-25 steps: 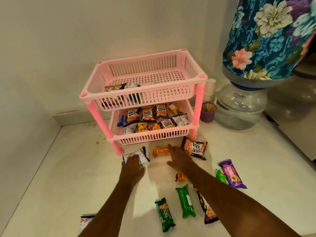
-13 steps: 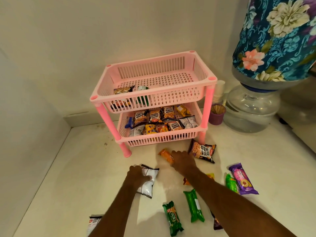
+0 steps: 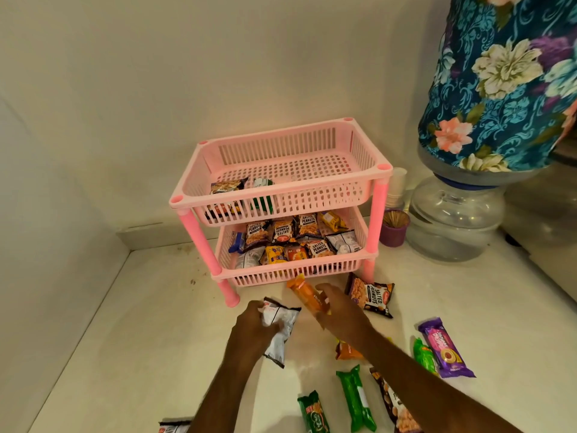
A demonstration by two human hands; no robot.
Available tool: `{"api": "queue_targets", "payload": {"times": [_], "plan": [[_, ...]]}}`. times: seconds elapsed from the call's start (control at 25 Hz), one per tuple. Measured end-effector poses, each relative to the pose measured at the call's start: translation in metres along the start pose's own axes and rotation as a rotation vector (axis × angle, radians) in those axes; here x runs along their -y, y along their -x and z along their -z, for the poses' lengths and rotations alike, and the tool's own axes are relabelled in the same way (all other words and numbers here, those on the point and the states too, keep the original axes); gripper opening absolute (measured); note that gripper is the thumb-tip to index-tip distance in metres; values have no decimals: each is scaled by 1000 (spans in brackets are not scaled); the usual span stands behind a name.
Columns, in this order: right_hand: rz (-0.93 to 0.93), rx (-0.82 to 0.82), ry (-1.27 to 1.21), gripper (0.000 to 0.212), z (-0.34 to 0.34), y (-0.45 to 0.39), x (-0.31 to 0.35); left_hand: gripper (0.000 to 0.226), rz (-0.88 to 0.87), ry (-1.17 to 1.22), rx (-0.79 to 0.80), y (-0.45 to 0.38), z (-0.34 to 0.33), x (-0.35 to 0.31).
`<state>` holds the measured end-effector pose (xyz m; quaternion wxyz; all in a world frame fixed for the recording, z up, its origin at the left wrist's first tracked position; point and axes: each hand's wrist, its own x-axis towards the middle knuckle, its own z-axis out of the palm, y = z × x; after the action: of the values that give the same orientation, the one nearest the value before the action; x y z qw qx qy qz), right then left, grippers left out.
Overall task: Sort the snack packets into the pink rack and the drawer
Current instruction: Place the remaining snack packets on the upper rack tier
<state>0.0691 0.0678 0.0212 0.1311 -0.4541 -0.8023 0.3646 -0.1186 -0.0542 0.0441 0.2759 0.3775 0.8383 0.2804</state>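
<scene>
A two-tier pink rack (image 3: 379,207) stands against the wall. Its lower shelf holds several snack packets, mostly salted peanuts (image 3: 282,234); two packets lie at the front left of the upper shelf. My left hand (image 3: 253,323) grips a white packet (image 3: 281,323) just in front of the rack. My right hand (image 3: 338,309) holds an orange biscuit packet (image 3: 304,292), raised and tilted toward the lower shelf. Loose on the counter lie a salted peanuts packet (image 3: 371,296), a purple packet (image 3: 445,348) and green packets (image 3: 356,398). No drawer is in view.
A water dispenser jar with a floral cover (image 3: 499,89) stands at the right, with a purple cup of toothpicks (image 3: 395,228) and stacked cups beside the rack. Walls close the left and back. Another packet (image 3: 173,426) lies at the bottom edge.
Both hands closed on packets and lifted them: the left picked up the white packet, the right raised the orange packet toward the rack. The camera view shifted slightly.
</scene>
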Motion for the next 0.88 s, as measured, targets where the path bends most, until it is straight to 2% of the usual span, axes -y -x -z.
{"api": "queue_targets", "payload": {"times": [0.2, 0.44, 0.72, 0.88], "plan": [[117, -132, -100, 58, 87, 20, 35, 71, -227, 162, -112, 36, 41, -83], [274, -287, -157, 52, 192, 33, 83, 69, -501, 235, -248, 57, 92, -169], [328, -376, -189, 48, 264, 6, 126, 77, -623, 181, -342, 29, 139, -249], [340, -372, -147, 51, 291, -35, 144, 64, -678, 181, -321, -1, 159, -291]]}}
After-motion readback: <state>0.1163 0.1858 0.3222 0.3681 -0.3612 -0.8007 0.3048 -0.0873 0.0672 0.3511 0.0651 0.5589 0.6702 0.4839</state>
